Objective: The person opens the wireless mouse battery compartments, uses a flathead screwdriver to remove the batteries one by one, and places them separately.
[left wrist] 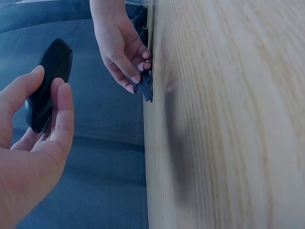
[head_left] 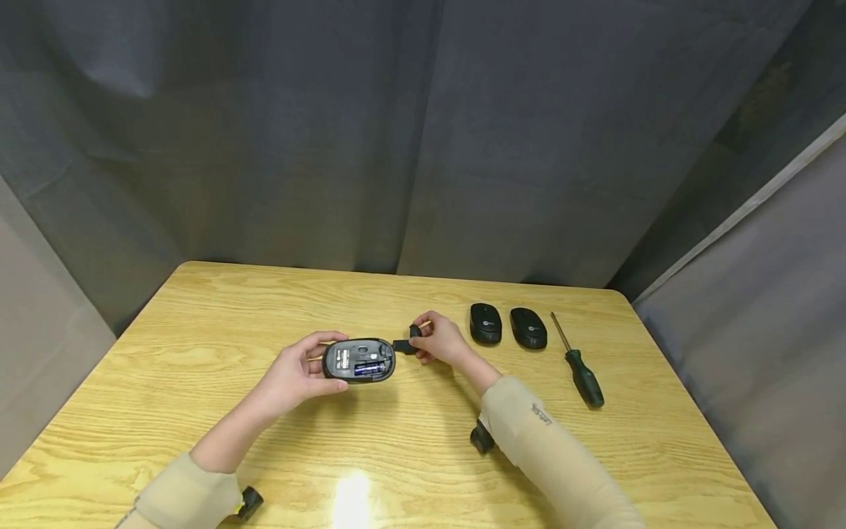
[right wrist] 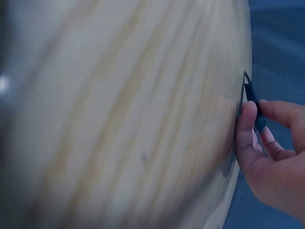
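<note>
My left hand (head_left: 291, 378) holds a black computer mouse (head_left: 335, 358) by its edges, thumb on the near side and fingers on the far side. Its underside faces up with the battery compartment uncovered, and a blue battery (head_left: 369, 369) lies inside. Just right of the mouse, my right hand (head_left: 444, 342) pinches a small black battery cover (head_left: 402, 347) whose flat tab points at the mouse's end. In the left wrist view the mouse (left wrist: 57, 62) is seen from the side, raised off the table. The right wrist view shows the cover (right wrist: 259, 121) between thumb and fingers.
Two black mice, one (head_left: 485, 324) beside the other (head_left: 529, 328), lie top side up to the right. Farther right lies a screwdriver (head_left: 584, 378) with a dark green handle. A grey curtain (head_left: 317, 147) hangs behind the wooden table (head_left: 218, 308).
</note>
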{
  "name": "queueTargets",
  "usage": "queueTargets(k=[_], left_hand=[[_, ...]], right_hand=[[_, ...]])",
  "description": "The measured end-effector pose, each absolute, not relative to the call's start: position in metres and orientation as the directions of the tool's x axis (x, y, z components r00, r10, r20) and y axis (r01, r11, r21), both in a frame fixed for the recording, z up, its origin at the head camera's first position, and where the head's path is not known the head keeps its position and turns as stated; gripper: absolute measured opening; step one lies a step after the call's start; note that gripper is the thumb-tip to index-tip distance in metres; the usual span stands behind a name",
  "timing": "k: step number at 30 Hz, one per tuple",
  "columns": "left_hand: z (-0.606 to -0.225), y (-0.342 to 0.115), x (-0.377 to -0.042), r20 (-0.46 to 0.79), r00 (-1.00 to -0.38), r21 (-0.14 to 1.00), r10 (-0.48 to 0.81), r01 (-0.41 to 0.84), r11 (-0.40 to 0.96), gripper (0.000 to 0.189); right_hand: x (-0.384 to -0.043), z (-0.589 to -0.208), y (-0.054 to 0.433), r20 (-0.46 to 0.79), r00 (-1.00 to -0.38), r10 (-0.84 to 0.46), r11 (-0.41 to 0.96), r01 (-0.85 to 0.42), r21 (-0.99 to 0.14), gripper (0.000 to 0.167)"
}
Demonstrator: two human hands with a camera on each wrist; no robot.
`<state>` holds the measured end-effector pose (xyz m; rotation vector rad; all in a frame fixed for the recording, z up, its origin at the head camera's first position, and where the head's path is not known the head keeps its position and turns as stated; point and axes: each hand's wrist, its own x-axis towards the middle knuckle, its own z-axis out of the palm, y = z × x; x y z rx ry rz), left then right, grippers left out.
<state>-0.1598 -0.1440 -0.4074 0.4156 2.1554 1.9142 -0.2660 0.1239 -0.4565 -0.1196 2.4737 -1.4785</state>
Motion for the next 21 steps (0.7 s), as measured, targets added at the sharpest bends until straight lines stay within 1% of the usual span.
queueTargets(k=[6, 21], left_hand=[[-0.407, -0.144, -0.16, 0.012, -0.936, 0.993, 0.352, 0.053, 0.107, 0.069], [-0.41, -0.143, -0.16, 0.024, -0.937, 0.989, 0.349, 0.073, 0.128, 0.07]], right_hand=[[-0.273, -0.461, 0.129, -0.107, -0.978, -0.18, 0.62, -0.029, -0.784, 0.031], [-0.279, -0.459, 0.133, -0.097, -0.975, -0.2, 0.705, -0.074, -0.706, 0.029]])
